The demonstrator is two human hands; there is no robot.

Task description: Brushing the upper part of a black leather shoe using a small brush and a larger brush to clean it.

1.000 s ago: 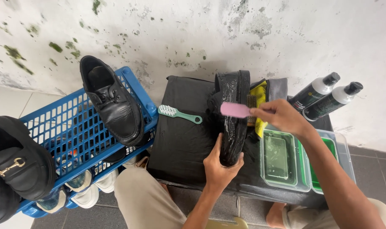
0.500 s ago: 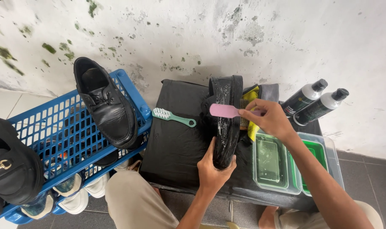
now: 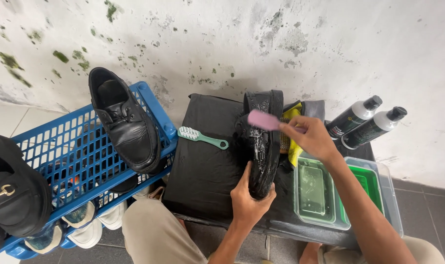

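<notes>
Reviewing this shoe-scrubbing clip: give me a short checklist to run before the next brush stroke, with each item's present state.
1. Left hand grips the black shoe at its near end: ok.
2. Right hand holds the pink brush against the shoe: ok.
3. Foam on the shoe's surface: ok, white suds show.
4. Black mat lies under the shoe: ok.
5. Water in the clear tub beside the mat: cannot tell how much.
6. Two bottles capped and out of the brush's way: ok.
</notes>
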